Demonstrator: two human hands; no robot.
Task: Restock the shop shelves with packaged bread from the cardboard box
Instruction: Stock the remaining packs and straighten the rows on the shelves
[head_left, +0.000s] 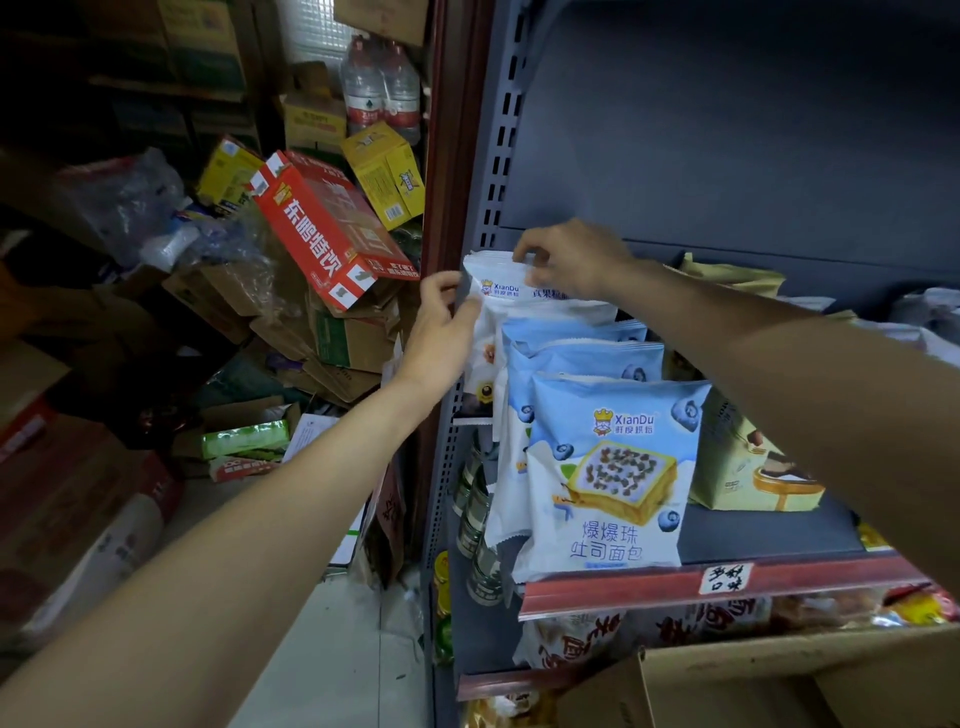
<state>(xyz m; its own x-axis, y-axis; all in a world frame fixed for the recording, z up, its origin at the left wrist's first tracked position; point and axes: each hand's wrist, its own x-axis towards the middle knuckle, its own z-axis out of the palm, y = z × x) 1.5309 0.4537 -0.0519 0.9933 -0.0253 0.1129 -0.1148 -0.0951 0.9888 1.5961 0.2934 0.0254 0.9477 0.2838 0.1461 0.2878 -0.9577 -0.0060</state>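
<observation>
Bread packet (511, 291), white, soft and light, is pinched at its top seam by the right hand (574, 260) and gripped at its edge by the left hand (441, 325), behind the blue toast packets (608, 467); squeezing is best avoided.

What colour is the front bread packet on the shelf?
Light blue and white, front bread packet; head view.

A white bread packet (498, 291) stands upright at the back of a row on the dark shelf (769, 540), hard against the left upright. Before it stand several pale blue toast packets (608, 467), overlapping, the front one facing out. The cardboard box (779, 686) sits open below.
</observation>
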